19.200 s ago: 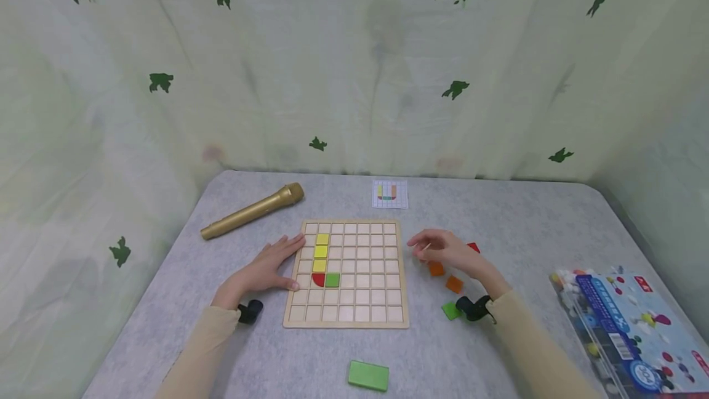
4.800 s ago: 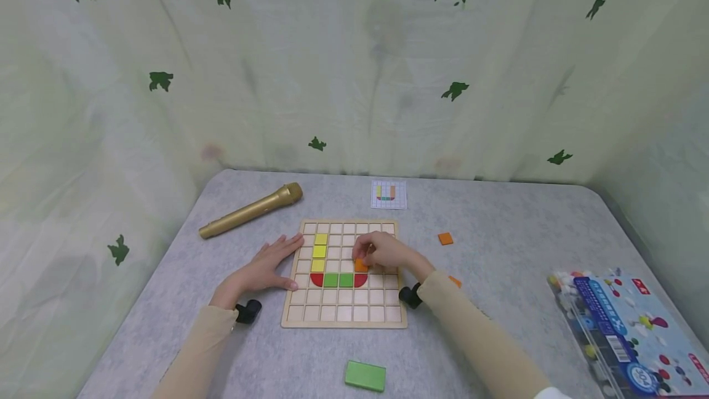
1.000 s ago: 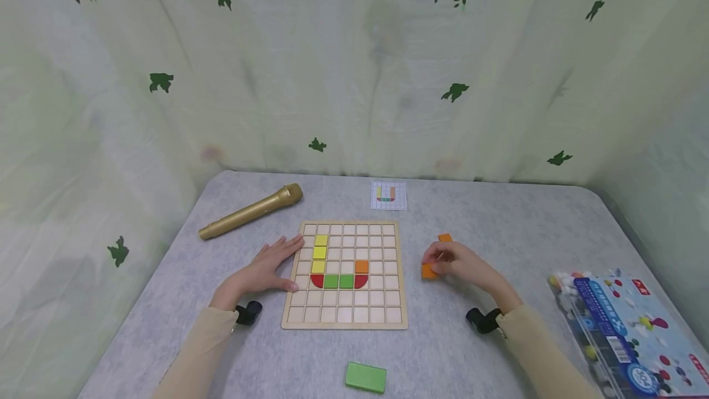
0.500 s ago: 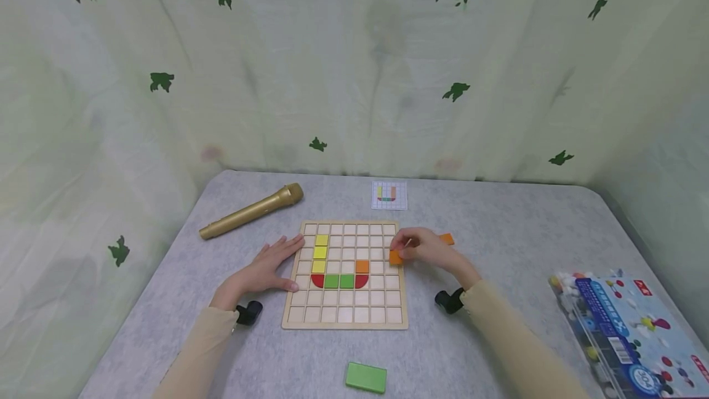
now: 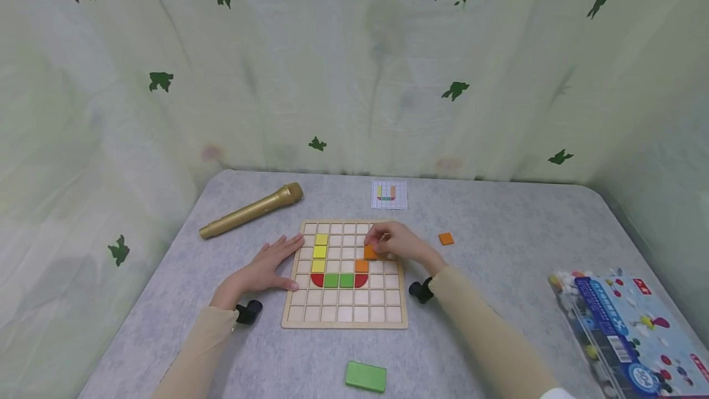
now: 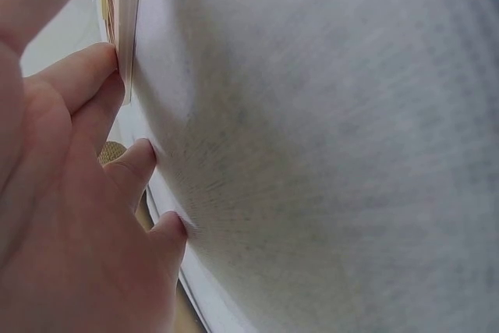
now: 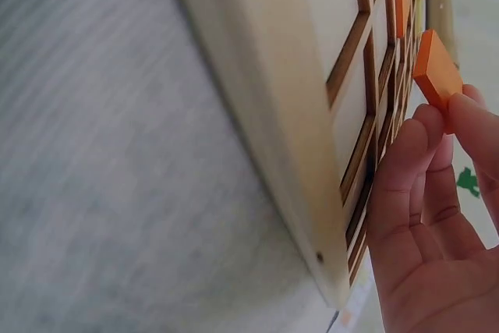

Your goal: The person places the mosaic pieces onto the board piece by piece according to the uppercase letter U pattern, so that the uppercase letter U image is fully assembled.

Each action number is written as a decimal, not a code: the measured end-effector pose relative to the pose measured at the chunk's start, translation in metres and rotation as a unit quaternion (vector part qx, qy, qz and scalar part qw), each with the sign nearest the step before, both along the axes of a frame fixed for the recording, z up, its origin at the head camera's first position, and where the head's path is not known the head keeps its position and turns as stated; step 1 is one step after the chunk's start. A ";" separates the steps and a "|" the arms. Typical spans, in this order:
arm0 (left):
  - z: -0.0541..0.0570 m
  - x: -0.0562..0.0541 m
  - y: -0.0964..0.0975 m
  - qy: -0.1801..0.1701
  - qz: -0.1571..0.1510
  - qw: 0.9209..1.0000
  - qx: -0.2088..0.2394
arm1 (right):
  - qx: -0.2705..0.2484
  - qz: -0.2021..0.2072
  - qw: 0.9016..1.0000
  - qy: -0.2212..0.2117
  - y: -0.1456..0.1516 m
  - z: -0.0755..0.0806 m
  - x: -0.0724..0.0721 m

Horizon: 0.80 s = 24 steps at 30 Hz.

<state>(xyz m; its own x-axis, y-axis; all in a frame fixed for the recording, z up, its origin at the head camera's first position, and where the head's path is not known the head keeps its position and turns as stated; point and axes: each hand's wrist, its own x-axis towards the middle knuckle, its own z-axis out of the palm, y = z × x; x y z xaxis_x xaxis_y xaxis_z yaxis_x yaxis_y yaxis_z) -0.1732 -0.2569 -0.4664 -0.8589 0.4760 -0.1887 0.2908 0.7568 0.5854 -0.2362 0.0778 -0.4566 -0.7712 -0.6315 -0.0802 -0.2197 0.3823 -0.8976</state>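
Note:
My right hand [image 5: 396, 240] pinches an orange square tile [image 7: 438, 70] between thumb and fingers, over the right part of the wooden grid board [image 5: 345, 324]. In the right wrist view that tile is tilted above the grid. My left hand [image 5: 264, 268] lies with spread fingers at the board's left edge, fingertips and thumb touching the frame. On the board, yellow tiles [image 5: 319, 252] form a column, red quarter-round tiles [image 5: 360, 280] flank green square tiles [image 5: 338, 281], and one orange tile [image 5: 362, 266] sits above the right red one. Another orange tile [image 5: 446, 239] lies on the table to the right.
A small pattern card [image 5: 389, 194] lies behind the board. A gold microphone [image 5: 252, 210] rests at the back left, and a green block [image 5: 365, 377] at the front. A blue-printed box [image 5: 642, 331] stands on the right.
My right hand has picked up an orange tile from the table's right side and brought it left over the board. Earlier, green, red and orange tiles were added to the grid. The left hand stays put.

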 end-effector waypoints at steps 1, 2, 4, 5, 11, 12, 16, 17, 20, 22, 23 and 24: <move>0.000 0.000 0.000 0.000 0.000 1.000 0.001 | 0.002 0.001 1.000 0.003 -0.002 0.000 -0.001; 0.000 0.000 0.000 0.001 0.000 1.000 0.000 | 0.005 0.002 1.000 0.003 -0.005 0.000 -0.001; 0.000 0.000 0.000 0.001 0.000 1.000 -0.001 | 0.012 -0.001 1.000 0.004 -0.010 0.000 -0.002; 0.000 0.000 0.000 0.002 0.000 1.000 -0.002 | 0.016 -0.001 1.000 0.004 -0.012 0.001 -0.002; 0.001 0.001 0.000 0.001 0.001 1.000 -0.001 | 0.034 -0.014 0.999 -0.015 -0.022 0.001 -0.002; 0.001 0.001 0.001 0.000 0.001 1.000 0.000 | 0.035 -0.016 0.999 -0.018 -0.023 0.001 -0.001; 0.001 0.000 0.001 0.002 0.000 1.000 0.000 | 0.046 -0.023 0.999 -0.015 -0.024 0.001 0.000; 0.000 0.000 0.001 0.002 0.000 1.000 -0.001 | 0.048 -0.024 0.998 -0.012 -0.025 0.001 0.000; -0.001 -0.001 0.000 0.004 -0.002 1.000 -0.002 | 0.058 -0.024 0.998 0.005 -0.025 0.000 0.000; -0.001 -0.001 0.000 0.004 -0.002 1.000 -0.002 | 0.065 -0.023 0.998 0.015 -0.025 -0.001 0.000; -0.001 -0.001 0.000 0.004 -0.003 1.000 -0.001 | 0.068 -0.023 0.997 0.018 -0.025 0.000 0.000; -0.001 -0.001 0.000 0.004 -0.002 1.000 0.000 | 0.070 -0.021 0.997 0.023 -0.025 0.000 0.000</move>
